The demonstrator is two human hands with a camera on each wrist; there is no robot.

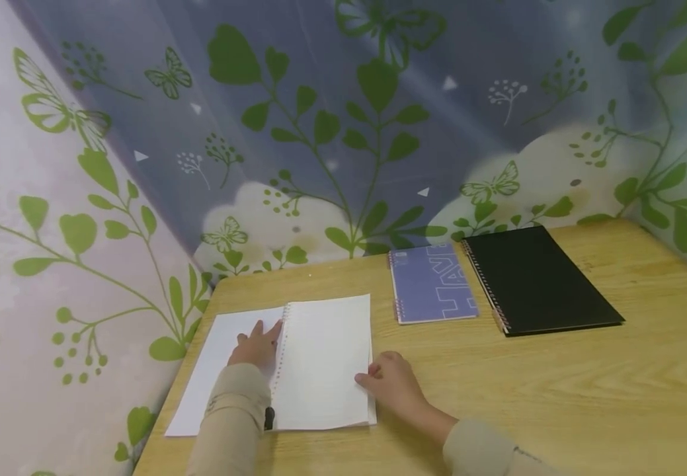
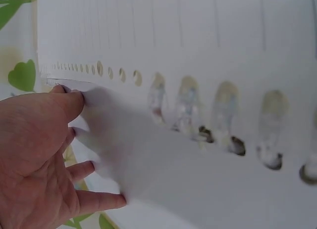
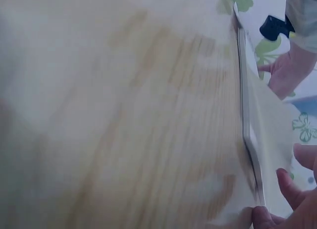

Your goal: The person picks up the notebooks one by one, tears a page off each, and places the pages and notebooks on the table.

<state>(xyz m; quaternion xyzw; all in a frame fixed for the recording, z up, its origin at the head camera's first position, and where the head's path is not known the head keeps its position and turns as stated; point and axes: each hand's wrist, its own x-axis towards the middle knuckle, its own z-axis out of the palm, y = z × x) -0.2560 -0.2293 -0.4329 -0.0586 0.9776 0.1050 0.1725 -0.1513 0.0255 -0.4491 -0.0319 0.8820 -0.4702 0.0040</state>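
Note:
An open spiral notebook (image 1: pixel 325 363) lies on the table, with lined pages and a row of punched holes (image 2: pixel 122 75) along its binding. My left hand (image 1: pixel 258 347) rests on the blank left side with its fingers spread, the fingertips close to the spiral. In the left wrist view the left hand (image 2: pixel 44 160) shows these fingers stretched over the white sheet. My right hand (image 1: pixel 397 383) is at the right edge of the notebook, thumb over the page and fingers bent at the edge. The right wrist view shows the right hand's fingertips (image 3: pixel 260 216) right at that edge.
Behind my right hand lie a purple spiral notebook (image 1: pixel 432 284) with outlined letters and a larger black spiral notebook (image 1: pixel 545 281). The wooden table (image 1: pixel 557 396) meets a patterned curtain (image 1: pixel 295 132) at the back. A small black object (image 1: pixel 269 418) shows beside my left sleeve.

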